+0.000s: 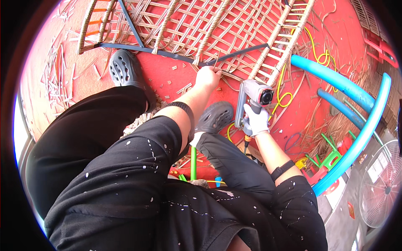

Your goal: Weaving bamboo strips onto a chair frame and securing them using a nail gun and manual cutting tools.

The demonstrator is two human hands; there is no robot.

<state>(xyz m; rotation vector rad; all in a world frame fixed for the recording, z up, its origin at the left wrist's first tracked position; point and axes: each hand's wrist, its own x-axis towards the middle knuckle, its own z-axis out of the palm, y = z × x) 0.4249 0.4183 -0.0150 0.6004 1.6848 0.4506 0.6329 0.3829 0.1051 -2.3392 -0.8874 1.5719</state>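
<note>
A pneumatic staple gun (256,91) with a grey head and a round dark cap is gripped in my right hand (257,119), which wears a white glove. Its hose fitting points down below the glove. My left hand (208,78) is bare and closed at the near edge of a woven frame (211,29), pinching a thin cane strip (216,61) beside the dark metal bar (167,55). Open lattice of tan strips fills the frame, with wrapped ribs across it. The gun stands a little right of my left hand, close to the frame's right leg-like side (276,46).
Cut strip scraps (58,77) litter the red floor (167,79). A yellow air hose (282,98) winds right of the gun. Blue curved tubes (335,81) arch at the right, near a round fan (383,184) and a green-and-red plastic stool (328,163). My feet in grey clogs (125,67) flank my left hand.
</note>
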